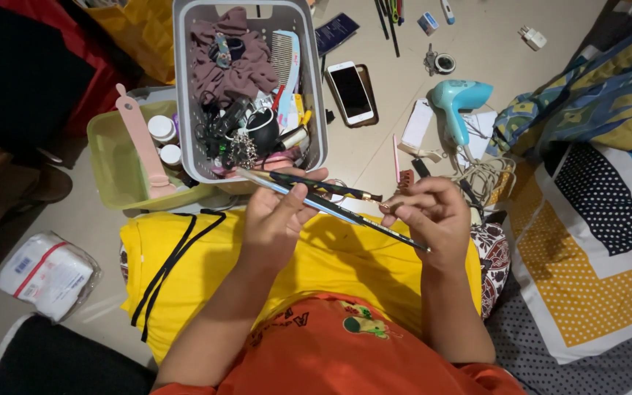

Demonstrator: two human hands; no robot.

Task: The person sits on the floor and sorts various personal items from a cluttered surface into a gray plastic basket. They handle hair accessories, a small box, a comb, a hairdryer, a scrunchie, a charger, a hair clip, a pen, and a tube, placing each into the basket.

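My left hand (276, 219) grips two long thin sticks: a dark patterned pen or pencil (323, 186) and a slim blue-and-silver pencil (345, 214). The slim pencil runs diagonally down to my right hand (433, 219), whose fingers pinch its lower end. Both hands hover over a yellow cloth (206, 278) on my lap, just in front of a grey plastic basket (314, 95).
The grey basket holds a mauve cloth, a comb (284, 55), clips and cables. A green tub (115, 172) with a pink shoehorn stands left. On the floor lie a white phone (350, 91), a blue hair dryer (456, 102), cables and a wrapped packet (45, 274). A patterned quilt (594, 205) lies right.
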